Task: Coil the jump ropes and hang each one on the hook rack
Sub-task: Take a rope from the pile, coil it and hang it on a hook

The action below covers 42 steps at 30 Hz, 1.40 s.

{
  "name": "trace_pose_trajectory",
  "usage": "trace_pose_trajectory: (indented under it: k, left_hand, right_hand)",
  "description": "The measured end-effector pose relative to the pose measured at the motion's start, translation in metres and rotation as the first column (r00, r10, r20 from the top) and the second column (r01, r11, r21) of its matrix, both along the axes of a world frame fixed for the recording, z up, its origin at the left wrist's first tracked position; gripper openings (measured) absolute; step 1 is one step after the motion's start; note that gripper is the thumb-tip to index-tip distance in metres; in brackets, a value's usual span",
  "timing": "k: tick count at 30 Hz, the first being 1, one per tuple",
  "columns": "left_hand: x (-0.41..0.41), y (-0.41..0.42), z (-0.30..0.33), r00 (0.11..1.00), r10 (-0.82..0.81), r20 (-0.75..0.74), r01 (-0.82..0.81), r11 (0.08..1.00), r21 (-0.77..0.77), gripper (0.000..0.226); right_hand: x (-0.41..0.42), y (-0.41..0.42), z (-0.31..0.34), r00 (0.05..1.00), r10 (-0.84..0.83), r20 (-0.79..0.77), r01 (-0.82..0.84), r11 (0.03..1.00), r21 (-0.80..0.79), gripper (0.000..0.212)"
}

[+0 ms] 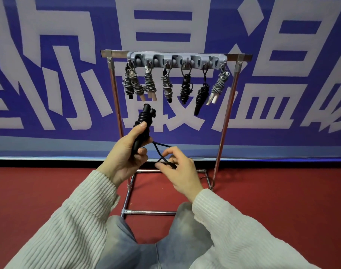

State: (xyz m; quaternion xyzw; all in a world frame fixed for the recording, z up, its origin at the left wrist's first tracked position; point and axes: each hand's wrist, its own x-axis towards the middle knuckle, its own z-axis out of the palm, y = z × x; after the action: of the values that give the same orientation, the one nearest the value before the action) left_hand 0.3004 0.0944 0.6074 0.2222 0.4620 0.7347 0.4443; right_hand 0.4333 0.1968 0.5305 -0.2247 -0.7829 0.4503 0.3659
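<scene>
My left hand (126, 154) grips a black jump rope (144, 121), its two handles held together upright with the cord coiled around them. A loose end of the cord (159, 152) crosses down to my right hand (177, 167), whose fingertips pinch it into a small loop. Both hands are in front of and below the grey hook rack (177, 60), which is mounted on a metal stand's top bar. Several coiled ropes hang from its hooks: grey ones (149, 84) at the left and far right, two black ones (186, 88) right of the middle.
The metal stand (227, 117) rests on a red floor, its base frame (127, 199) reaching toward my knees. A blue banner with large white characters (68, 84) covers the wall behind. My knees in jeans (185, 230) are at the bottom centre.
</scene>
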Motion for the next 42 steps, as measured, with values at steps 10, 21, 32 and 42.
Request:
trace_pose_trajectory:
  k: [10, 21, 32, 42]
  left_hand:
    - [-0.015, 0.010, -0.011, 0.978, 0.111, 0.176, -0.124, 0.990, 0.062, 0.037]
    - [-0.075, -0.006, -0.012, 0.908, 0.353, 0.225, -0.400, 0.890, 0.219, 0.032]
    - [-0.046, 0.014, -0.033, 0.934, 0.275, 0.228, -0.302, 0.949, 0.093, 0.031]
    - [-0.045, 0.016, -0.036, 0.936, 0.246, 0.252, -0.276, 0.957, 0.091, 0.038]
  right_hand:
    - [0.004, 0.006, 0.016, 0.958, -0.002, -0.287, -0.089, 0.949, -0.302, 0.014]
    - [0.037, 0.032, -0.010, 0.905, 0.400, 0.147, -0.322, 0.868, -0.378, 0.036]
    - [0.028, 0.049, 0.005, 0.815, -0.273, -0.512, -0.274, 0.597, -0.754, 0.029]
    - [0.016, 0.057, 0.007, 0.824, -0.344, -0.451, -0.200, 0.568, -0.799, 0.030]
